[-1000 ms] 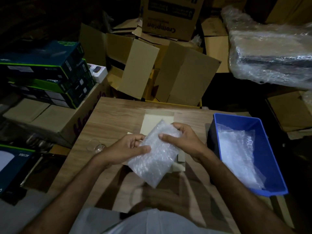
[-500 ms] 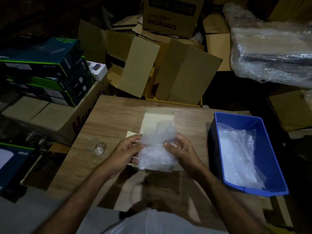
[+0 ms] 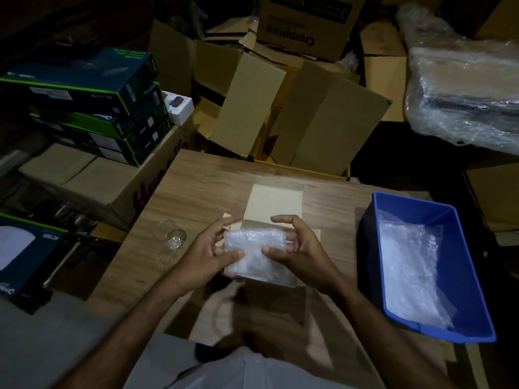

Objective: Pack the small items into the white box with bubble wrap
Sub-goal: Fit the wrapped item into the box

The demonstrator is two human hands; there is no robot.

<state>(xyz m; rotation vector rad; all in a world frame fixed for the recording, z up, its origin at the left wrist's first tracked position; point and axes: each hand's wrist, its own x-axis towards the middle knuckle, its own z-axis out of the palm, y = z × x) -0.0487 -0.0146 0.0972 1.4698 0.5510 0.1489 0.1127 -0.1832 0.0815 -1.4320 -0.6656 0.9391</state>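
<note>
Left hand (image 3: 209, 255): fingers pinch the bubble wrap bundle (image 3: 254, 252) at its left edge
Right hand (image 3: 295, 248): clasps its right edge
Bundle: held over the open white box (image 3: 276, 203) on the table (image 3: 196, 181)
Handling: likely light, soft, slippery; grip both short edges

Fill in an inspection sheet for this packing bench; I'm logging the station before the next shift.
Surface: wooden table, mostly bare.
Job's things: bubble wrap bundle pressed into the open white box; contents not visible.
Clutter: clear glass left of the box; blue bin holding more bubble wrap.
Grips: left hand and right hand both on the bundle.
Cables: nothing seen.
Surroundings: cardboard cartons, stacked dark boxes, plastic-wrapped package.
</note>
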